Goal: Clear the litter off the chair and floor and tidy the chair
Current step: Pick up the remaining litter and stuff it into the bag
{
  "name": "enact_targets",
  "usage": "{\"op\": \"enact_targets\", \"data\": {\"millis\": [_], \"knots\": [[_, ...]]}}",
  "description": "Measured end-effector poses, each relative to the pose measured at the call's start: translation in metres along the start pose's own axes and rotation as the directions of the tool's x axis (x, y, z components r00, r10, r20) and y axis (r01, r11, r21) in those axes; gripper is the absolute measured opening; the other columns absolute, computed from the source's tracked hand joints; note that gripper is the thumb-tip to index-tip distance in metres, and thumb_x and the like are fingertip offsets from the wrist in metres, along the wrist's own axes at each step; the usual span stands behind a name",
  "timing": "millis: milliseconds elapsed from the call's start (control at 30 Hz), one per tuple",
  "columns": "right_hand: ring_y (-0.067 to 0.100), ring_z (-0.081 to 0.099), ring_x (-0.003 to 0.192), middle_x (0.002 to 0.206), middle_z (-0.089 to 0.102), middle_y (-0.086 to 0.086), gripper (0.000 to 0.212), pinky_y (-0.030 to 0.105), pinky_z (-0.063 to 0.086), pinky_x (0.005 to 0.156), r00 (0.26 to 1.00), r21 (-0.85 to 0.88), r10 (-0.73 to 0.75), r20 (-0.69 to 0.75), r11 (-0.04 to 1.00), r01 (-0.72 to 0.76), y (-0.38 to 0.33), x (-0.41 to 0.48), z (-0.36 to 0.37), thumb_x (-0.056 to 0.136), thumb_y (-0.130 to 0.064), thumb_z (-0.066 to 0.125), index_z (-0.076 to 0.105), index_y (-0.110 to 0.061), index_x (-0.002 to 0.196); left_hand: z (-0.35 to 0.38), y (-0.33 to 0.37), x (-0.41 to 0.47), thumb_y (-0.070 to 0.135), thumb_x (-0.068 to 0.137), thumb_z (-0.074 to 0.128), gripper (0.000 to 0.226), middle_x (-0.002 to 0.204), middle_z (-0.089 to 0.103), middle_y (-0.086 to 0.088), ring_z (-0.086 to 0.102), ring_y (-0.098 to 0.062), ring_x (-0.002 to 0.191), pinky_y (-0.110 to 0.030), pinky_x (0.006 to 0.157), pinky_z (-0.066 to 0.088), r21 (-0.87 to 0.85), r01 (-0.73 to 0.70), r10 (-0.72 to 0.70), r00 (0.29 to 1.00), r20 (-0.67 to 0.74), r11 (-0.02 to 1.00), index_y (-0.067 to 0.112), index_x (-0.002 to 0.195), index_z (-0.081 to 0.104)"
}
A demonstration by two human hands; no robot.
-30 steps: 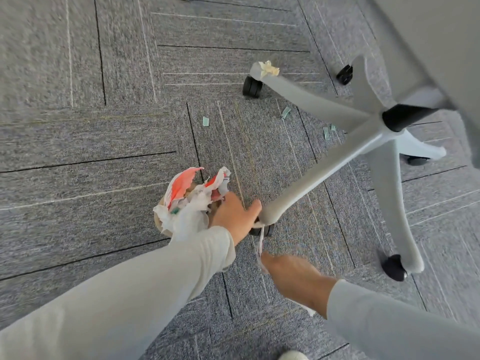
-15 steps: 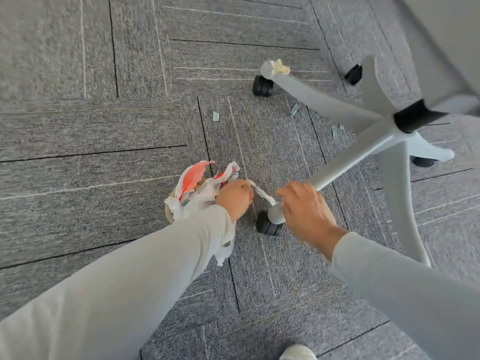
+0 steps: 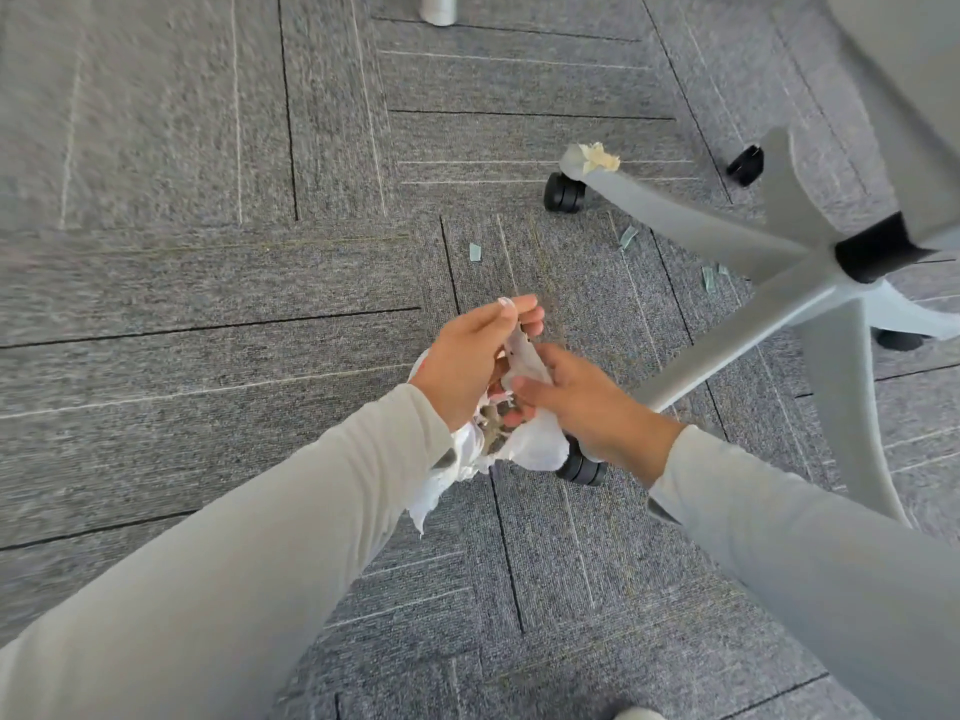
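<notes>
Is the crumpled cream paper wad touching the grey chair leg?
Touching. The head view shows the crumpled cream paper wad sitting on the tip of the grey chair leg, above its black caster.

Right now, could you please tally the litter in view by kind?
Green paper scraps on the carpet: 4
Cream crumpled wad on a chair leg: 1
White paper bundle, held: 1
Total: 6
</notes>
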State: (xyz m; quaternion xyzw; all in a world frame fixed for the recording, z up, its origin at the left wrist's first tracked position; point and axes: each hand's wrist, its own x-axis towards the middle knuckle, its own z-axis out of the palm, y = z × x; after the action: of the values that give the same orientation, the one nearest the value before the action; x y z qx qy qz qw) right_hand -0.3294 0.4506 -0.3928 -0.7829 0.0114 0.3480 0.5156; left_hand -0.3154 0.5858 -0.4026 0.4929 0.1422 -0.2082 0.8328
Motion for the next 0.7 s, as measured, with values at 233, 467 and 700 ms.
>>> {"op": "enact_targets", "data": {"millis": [233, 467, 700], "knots": [[0.006, 0.046, 0.045, 0.053, 0.054, -0.006, 0.017, 0.02, 0.049, 0.052, 0.986, 0.013, 0.063, -0.155, 0.998, -0.062, -0.008, 0.02, -0.001, 0.093, -0.014, 0.046, 0.062, -0.015, 0.098, -0.071, -0.01, -0.017, 0.032, 0.076, 0.072, 0.023, 0.049, 0.066, 0.004, 0.057, -0.012, 0.039, -0.022, 0.037, 0.047, 0.531, 0.272, -0.024, 0.904, -0.427, 0.803, 0.011, 0.069, 0.067], [0.007, 0.055, 0.08, 0.104, 0.063, 0.0, 0.024, 0.027, 0.049, 0.071, 0.975, -0.528, -0.145, -0.166, 0.849, 0.036, -0.005, 0.028, 0.054, 0.091, -0.017, 0.039, 0.058, -0.027, 0.102, -0.084, -0.039, -0.03, 0.019, 0.075, 0.067, 0.024, 0.091, 0.061, 0.001, 0.059, -0.02, 0.083, -0.027, 0.063, 0.052, 0.884, 0.195, 0.202, 0.932, -0.302, 0.425, 0.025, 0.093, 0.052], [0.03, 0.026, 0.124, 0.145, 0.029, 0.001, 0.047, 0.045, 0.024, 0.1, 0.972, -0.969, -0.143, 0.189, 0.13, 0.208, 0.032, 0.033, 0.066, 0.09, -0.027, 0.035, 0.031, -0.017, 0.136, -0.095, -0.042, -0.02, 0.038, 0.084, 0.058, 0.042, 0.132, 0.034, -0.011, 0.056, -0.032, 0.106, -0.041, 0.094, 0.046, 0.868, 0.343, -0.169, 0.939, -0.301, 0.359, 0.016, 0.118, 0.047]]}}
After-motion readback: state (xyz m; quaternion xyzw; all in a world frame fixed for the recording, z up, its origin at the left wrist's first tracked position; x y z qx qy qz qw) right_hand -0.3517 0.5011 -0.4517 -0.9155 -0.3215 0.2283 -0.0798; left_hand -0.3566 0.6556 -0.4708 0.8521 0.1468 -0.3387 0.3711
